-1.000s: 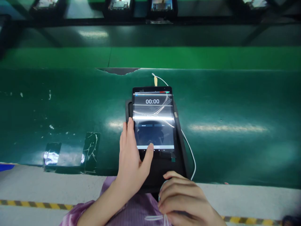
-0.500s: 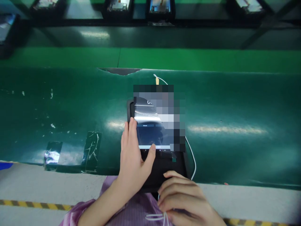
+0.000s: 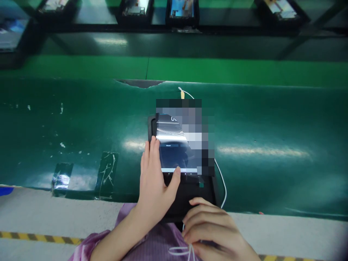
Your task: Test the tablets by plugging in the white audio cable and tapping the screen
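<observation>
A tablet (image 3: pixel 175 157) with its screen lit leans in a black tray (image 3: pixel 190 199) on the green bench; a pixelated patch hides its upper right part. My left hand (image 3: pixel 153 177) grips its lower left corner, fingers straight along the left edge and thumb on the bottom of the screen. Below the tray, my right hand (image 3: pixel 214 232) is closed, fingers curled on a looped white cable (image 3: pixel 181 251). More white cable (image 3: pixel 223 185) runs down the tray's right side. Behind the tablet, a cream-coloured tip (image 3: pixel 182 94) with a white cord shows.
Beyond the worn green bench (image 3: pixel 266 119) lies a bright green belt (image 3: pixel 231 69). Several devices in black trays, one a lit unit (image 3: pixel 182 9), line the far side. Another device (image 3: pixel 12 34) is at upper left. Tape patches (image 3: pixel 107 174) mark the bench's front left.
The belt's seam and the device at upper left have shifted right. The far devices appear slightly further left. Both my hands and the tablet stay almost where they were.
</observation>
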A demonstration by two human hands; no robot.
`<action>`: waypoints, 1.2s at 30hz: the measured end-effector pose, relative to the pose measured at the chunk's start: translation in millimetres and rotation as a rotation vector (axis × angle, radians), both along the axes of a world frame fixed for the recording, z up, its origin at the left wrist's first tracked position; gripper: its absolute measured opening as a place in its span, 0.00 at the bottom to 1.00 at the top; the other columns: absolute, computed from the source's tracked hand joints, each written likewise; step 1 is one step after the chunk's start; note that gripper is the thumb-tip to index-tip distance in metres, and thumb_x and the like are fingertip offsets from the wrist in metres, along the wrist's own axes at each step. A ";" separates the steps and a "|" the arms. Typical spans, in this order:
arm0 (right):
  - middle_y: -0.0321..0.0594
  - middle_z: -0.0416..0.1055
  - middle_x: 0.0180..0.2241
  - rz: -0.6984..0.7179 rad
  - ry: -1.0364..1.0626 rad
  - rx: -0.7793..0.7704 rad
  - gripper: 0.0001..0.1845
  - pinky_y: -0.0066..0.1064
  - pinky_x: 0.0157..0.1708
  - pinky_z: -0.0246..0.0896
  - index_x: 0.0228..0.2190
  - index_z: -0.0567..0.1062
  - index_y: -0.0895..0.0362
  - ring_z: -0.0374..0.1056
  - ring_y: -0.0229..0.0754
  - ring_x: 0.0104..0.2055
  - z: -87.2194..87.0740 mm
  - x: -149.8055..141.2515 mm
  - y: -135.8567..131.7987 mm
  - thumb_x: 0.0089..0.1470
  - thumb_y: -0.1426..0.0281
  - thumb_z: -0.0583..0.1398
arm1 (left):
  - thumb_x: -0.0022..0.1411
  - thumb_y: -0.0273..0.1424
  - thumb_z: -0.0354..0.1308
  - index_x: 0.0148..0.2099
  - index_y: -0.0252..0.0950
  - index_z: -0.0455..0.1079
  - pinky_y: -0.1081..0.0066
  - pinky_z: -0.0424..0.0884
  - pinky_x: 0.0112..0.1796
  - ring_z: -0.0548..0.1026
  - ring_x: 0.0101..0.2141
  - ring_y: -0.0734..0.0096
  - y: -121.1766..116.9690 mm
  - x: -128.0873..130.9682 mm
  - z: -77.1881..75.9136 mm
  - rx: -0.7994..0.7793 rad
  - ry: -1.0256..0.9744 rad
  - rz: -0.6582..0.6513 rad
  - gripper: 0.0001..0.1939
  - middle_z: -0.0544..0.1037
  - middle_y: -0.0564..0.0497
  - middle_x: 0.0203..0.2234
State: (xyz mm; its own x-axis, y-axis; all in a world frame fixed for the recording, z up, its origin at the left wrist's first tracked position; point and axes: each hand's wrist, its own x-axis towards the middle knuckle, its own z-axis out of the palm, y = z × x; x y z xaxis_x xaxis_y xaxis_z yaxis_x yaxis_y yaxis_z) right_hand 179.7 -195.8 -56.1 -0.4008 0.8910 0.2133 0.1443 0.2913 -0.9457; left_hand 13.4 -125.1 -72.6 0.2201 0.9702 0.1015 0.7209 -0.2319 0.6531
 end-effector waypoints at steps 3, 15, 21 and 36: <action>0.33 0.78 0.31 -0.002 -0.003 0.009 0.09 0.26 0.57 0.59 0.35 0.74 0.56 0.75 0.31 0.38 0.5 -0.3 0.6 0.67 0.67 0.57 | 0.69 0.35 0.51 0.73 0.43 0.32 0.42 0.55 0.61 0.44 0.69 0.47 0.0 0.0 -0.4 0.003 0.000 0.001 0.39 0.49 0.38 0.70; 0.33 0.78 0.32 0.000 -0.005 0.007 0.09 0.28 0.57 0.59 0.36 0.74 0.55 0.75 0.31 0.38 -1.1 -0.3 -0.4 0.67 0.67 0.56 | 0.69 0.35 0.51 0.72 0.42 0.35 0.41 0.56 0.61 0.45 0.69 0.46 0.8 0.6 -0.7 0.028 0.012 -0.004 0.37 0.50 0.37 0.69; 0.32 0.78 0.31 -0.003 -0.018 0.016 0.11 0.26 0.57 0.58 0.35 0.74 0.56 0.74 0.30 0.38 0.5 -1.0 0.8 0.68 0.66 0.56 | 0.69 0.35 0.51 0.72 0.41 0.36 0.40 0.56 0.60 0.45 0.68 0.45 0.9 0.9 -0.7 0.029 0.015 -0.007 0.37 0.51 0.35 0.69; 0.27 0.79 0.34 0.237 -0.253 0.029 0.09 0.23 0.66 0.37 0.36 0.75 0.53 0.71 0.29 0.47 2.5 1.1 -0.1 0.68 0.68 0.56 | 0.70 0.36 0.50 0.72 0.42 0.35 0.40 0.56 0.60 0.44 0.69 0.45 1.0 0.2 -2.6 0.025 0.016 -0.008 0.36 0.50 0.37 0.69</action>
State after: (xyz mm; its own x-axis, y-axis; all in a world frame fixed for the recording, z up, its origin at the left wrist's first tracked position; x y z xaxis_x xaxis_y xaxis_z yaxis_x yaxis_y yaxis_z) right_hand 180.8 -195.9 -53.6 -0.6395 0.7617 0.1043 0.2984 0.3710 -0.8794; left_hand 13.6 -124.2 -75.3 0.2295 0.9656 0.1219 0.7295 -0.2536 0.6352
